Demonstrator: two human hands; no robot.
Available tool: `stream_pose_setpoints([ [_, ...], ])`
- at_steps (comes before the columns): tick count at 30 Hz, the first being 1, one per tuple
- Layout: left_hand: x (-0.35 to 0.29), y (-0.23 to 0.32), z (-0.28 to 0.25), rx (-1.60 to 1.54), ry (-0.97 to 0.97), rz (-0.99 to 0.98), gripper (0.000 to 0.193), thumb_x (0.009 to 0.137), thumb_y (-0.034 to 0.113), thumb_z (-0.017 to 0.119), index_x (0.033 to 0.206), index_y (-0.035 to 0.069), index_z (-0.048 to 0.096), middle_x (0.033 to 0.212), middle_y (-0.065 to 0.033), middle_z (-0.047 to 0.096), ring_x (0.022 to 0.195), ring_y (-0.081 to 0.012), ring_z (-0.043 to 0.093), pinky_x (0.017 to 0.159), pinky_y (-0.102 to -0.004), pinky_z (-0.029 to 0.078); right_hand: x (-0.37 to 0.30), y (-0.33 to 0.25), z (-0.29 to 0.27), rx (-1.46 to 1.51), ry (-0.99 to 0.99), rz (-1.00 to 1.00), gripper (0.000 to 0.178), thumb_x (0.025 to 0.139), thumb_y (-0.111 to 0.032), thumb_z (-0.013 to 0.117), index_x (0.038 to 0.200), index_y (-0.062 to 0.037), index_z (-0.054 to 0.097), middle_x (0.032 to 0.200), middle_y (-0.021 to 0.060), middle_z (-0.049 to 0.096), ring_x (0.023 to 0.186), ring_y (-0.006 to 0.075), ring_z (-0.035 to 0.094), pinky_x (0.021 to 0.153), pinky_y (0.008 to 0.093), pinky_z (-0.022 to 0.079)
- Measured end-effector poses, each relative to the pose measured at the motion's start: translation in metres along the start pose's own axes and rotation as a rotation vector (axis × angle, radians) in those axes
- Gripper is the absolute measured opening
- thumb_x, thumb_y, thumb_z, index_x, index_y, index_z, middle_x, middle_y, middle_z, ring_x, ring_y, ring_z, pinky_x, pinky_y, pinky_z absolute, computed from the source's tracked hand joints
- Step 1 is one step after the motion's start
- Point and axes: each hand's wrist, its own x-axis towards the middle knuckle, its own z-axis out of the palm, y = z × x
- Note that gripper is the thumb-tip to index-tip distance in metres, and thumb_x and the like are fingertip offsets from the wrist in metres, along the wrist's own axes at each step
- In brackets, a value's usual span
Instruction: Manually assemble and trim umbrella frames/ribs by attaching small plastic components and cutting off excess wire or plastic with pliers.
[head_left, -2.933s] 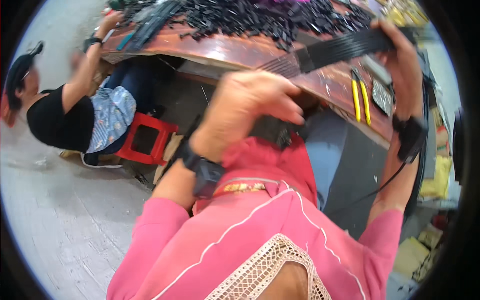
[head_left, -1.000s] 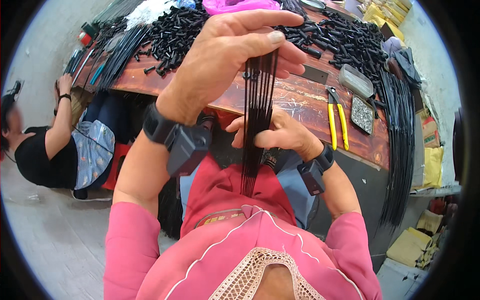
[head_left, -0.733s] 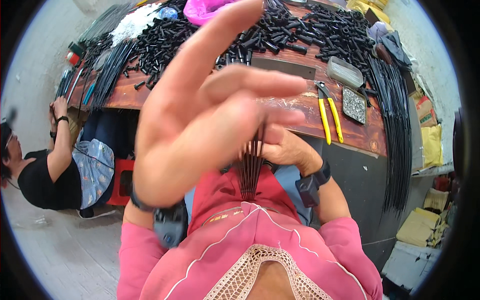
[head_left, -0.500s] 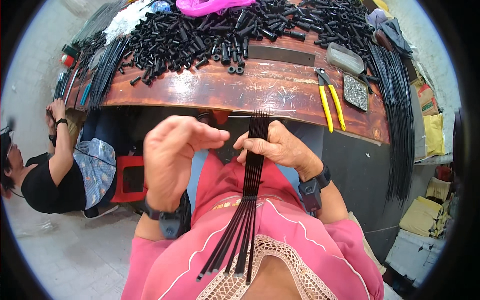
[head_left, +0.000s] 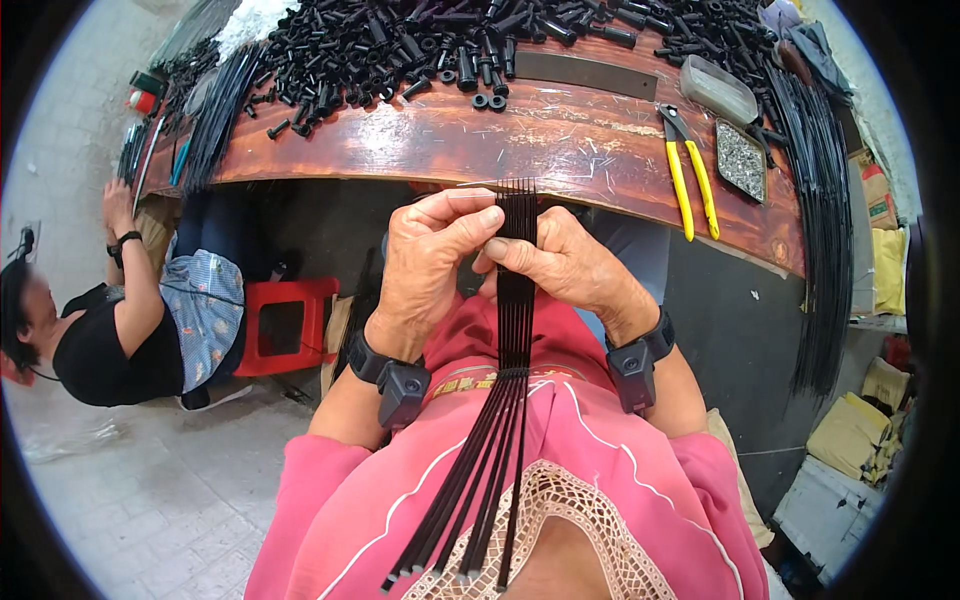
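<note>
Left hand brought to the bundle.
The left hand (head_left: 425, 255), half a second earlier open and apart, now has its thumb and forefinger drawn together at the upper left edge of the bundle of black rods (head_left: 516, 290). The bundle, first stretched across the tabletop, now runs down the person's front, its lower ends fanned over the pink shirt (head_left: 400, 480).

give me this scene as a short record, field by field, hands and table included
held: thin black rods, lower ends fanned out over the pink top
left grip: thumb and fingertips at the rods' upper left edge, pinch unclear
right grip: closed around the rods, thumb in front
table: yellow-handled pliers, silvery bits beside them, heap of black tubular parts
nearby: co-worker at left, by a red stool
</note>
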Motion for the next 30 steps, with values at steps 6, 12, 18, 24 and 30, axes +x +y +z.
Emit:
stream_pose_setpoints([
  [6,0.003,0.002,-0.003,-0.070,0.005,-0.014,0.018,0.085,0.003,0.067,0.101,-0.006,0.064,0.085,-0.0107,0.068,0.062,-0.0113,0.057,0.057,-0.0236,0.048,0.006,0.012,-0.004,0.083,-0.004,-0.001,0.031,0.094,-0.029,0.062,0.099,0.0011,0.064,0.084,0.0077,0.067,0.074,0.0155,0.068,0.067,0.0269,0.056],
  [12,0.005,0.000,0.002,-0.104,0.014,0.000,0.016,0.089,0.005,0.064,0.102,-0.005,0.064,0.087,-0.0108,0.068,0.069,-0.0131,0.062,0.063,-0.0246,0.050,0.006,0.012,-0.007,0.176,-0.009,-0.012,0.031,0.094,-0.028,0.061,0.109,-0.0003,0.060,0.086,0.0076,0.067,0.075,0.0152,0.068,0.069,0.0272,0.056],
  [18,0.010,-0.002,0.001,-0.112,0.055,0.135,0.019,0.093,0.011,0.061,0.104,-0.004,0.063,0.087,-0.0099,0.068,0.075,-0.0139,0.065,0.068,-0.0260,0.052,0.011,0.010,0.000,0.175,0.016,-0.006,0.029,0.094,-0.024,0.060,0.086,0.0022,0.067,0.071,0.0064,0.066,0.064,0.0119,0.064,0.059,0.0254,0.052],
  [24,0.008,-0.001,0.001,-0.157,0.087,0.179,0.019,0.093,0.012,0.061,0.105,-0.003,0.063,0.086,-0.0101,0.068,0.077,-0.0146,0.065,0.068,-0.0261,0.052,0.013,0.009,-0.002,0.177,-0.005,-0.028,0.028,0.094,-0.024,0.060,0.087,0.0021,0.066,0.071,0.0066,0.066,0.064,0.0124,0.064,0.059,0.0254,0.052],
  [30,0.009,0.002,0.014,-0.250,0.052,0.070,0.022,0.090,0.011,0.065,0.106,-0.004,0.063,0.088,-0.0111,0.068,0.072,-0.0145,0.065,0.069,-0.0260,0.052,0.012,0.005,0.000,0.227,0.012,-0.009,0.025,0.094,-0.022,0.060,0.092,0.0023,0.065,0.075,0.0063,0.066,0.065,0.0120,0.064,0.058,0.0247,0.052],
])
